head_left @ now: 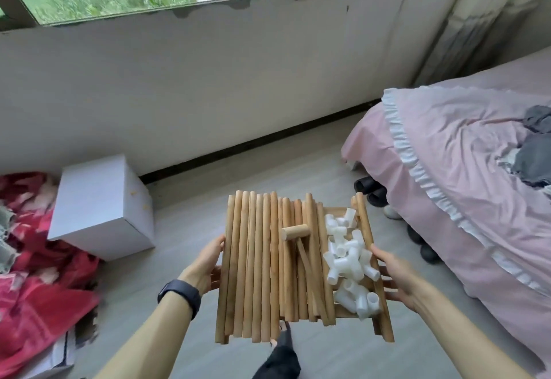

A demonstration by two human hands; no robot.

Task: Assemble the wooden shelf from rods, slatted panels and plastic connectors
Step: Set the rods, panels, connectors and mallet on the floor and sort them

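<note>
Slatted panel (pixel 347 315) held level above the floor (pixel 247 169), carrying rods (pixel 256 265), a mallet (pixel 296 232) and white connectors (pixel 348 262). Left hand (pixel 205 265) and right hand (pixel 396 277) grip opposite edges, fingers curled beneath. White box (pixel 98 208) left; bed (pixel 462 184) and shoes (pixel 372 190) close right; open floor ahead to the wall.

Slatted panels (pixel 376 286) stacked flat, wooden rods (pixel 256 262) lying side by side on top — white plastic connectors (pixel 350 262) heaped at right

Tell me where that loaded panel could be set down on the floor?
The bare floor between the white box and the pink bed, up to the baseboard, is free for the panel. Crowded: shoes along the bed's edge, and the red cloth pile at left.
</note>
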